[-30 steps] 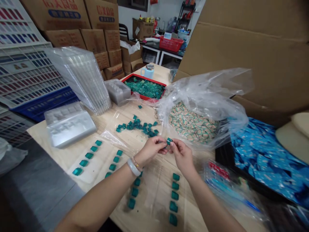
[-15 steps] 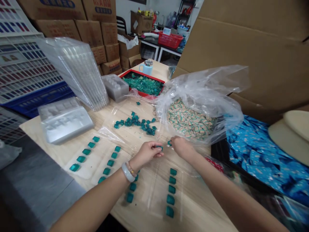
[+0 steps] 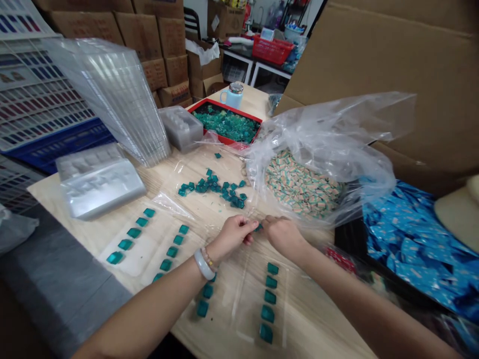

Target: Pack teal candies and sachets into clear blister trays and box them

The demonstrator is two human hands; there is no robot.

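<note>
My left hand (image 3: 232, 235) and my right hand (image 3: 283, 235) meet fingertip to fingertip over the wooden table (image 3: 314, 319). Both pinch one small teal green piece (image 3: 258, 227) between them. Just below the hands lies a clear blister tray (image 3: 271, 299) with a column of green pieces in its pockets. Another column (image 3: 204, 299) sits under my left wrist, partly hidden by it. Beyond the hands a loose pile of green pieces (image 3: 215, 188) lies on clear film.
Two more filled trays (image 3: 149, 239) lie at the left. A tall stack of clear trays (image 3: 116, 94) and grey tray stacks (image 3: 99, 179) stand behind. A red tray of green pieces (image 3: 224, 123), a mug (image 3: 234, 94), a bag of small packets (image 3: 303, 184) and blue packets (image 3: 411, 239) surround them.
My hands held a green piece raised, then parted and dropped toward the table, each pinching something. Now they have come together again low over the table on one green piece.
</note>
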